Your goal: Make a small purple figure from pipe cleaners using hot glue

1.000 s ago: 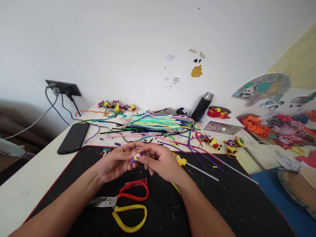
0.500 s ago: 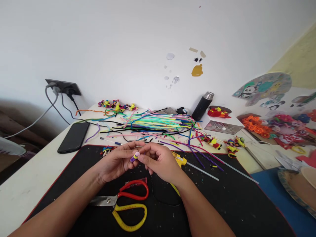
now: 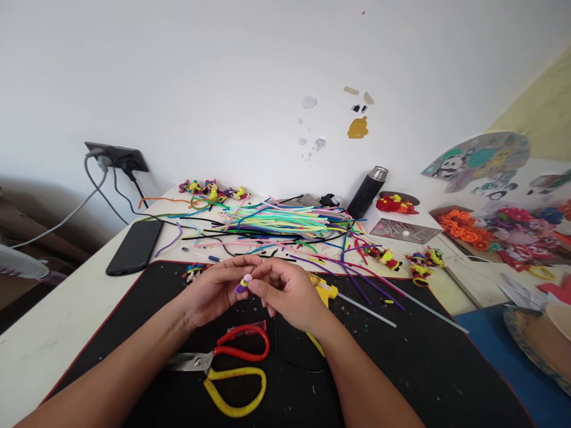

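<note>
A small purple, yellow and pink figure [image 3: 243, 284] is held between my two hands above the black mat [image 3: 383, 362]. The fingers of my left hand [image 3: 216, 291] are wrapped round its left side. From the right, my right hand [image 3: 285, 291] pinches at its pink top with thumb and forefinger. Below the hands lie scissors [image 3: 236, 373] with one red and one yellow handle. A yellow glue gun [image 3: 328, 290] with a clear stick is partly hidden behind my right hand. Beyond the hands a pile of coloured pipe cleaners [image 3: 281, 221] spreads over the white table.
A black phone [image 3: 134, 248] lies at the left, near a wall socket [image 3: 116, 157] with cables. At the back right stand a black bottle [image 3: 367, 191] and a white box [image 3: 401, 229]. Small figures [image 3: 419, 267] lie beside the mat; a round tray [image 3: 526, 339] is at far right.
The view has shifted very slightly. Both hands keep their places round the small figure, which shows a slight tilt.
</note>
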A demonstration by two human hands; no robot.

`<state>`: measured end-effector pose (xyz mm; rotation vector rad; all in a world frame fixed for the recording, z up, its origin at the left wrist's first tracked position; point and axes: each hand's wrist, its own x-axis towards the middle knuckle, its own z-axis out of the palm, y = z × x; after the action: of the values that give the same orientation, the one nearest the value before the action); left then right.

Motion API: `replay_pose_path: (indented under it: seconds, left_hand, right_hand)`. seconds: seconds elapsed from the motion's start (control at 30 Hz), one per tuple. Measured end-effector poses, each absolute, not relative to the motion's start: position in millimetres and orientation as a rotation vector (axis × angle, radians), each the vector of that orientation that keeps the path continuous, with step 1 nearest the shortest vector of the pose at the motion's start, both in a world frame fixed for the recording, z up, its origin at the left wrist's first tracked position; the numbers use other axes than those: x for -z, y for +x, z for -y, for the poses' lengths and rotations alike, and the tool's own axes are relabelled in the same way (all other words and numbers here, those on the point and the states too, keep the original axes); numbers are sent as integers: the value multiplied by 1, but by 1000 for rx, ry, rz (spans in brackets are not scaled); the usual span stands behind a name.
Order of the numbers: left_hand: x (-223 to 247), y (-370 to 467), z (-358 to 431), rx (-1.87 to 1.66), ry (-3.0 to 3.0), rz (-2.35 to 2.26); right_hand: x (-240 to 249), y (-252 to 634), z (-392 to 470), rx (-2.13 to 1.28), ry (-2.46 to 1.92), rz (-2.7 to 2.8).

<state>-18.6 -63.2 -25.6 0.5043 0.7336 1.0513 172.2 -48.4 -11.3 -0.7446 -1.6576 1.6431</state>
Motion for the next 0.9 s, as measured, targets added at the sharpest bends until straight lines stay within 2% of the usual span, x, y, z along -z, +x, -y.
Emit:
replay_pose_path:
  seconds: [0.33,0.67,0.9]
  left_hand:
    - [28,-23,54,-1354,631,-872]
    - [22,-20,62,-1410,986,-1048]
    - [16,-16,69,-1256,1255,-1129]
  right_hand:
    - [15,176,41,-1640,-779,1497]
    - [15,174,38,-1573,-849,1443]
    - [16,172,41,-1466,-911,1505]
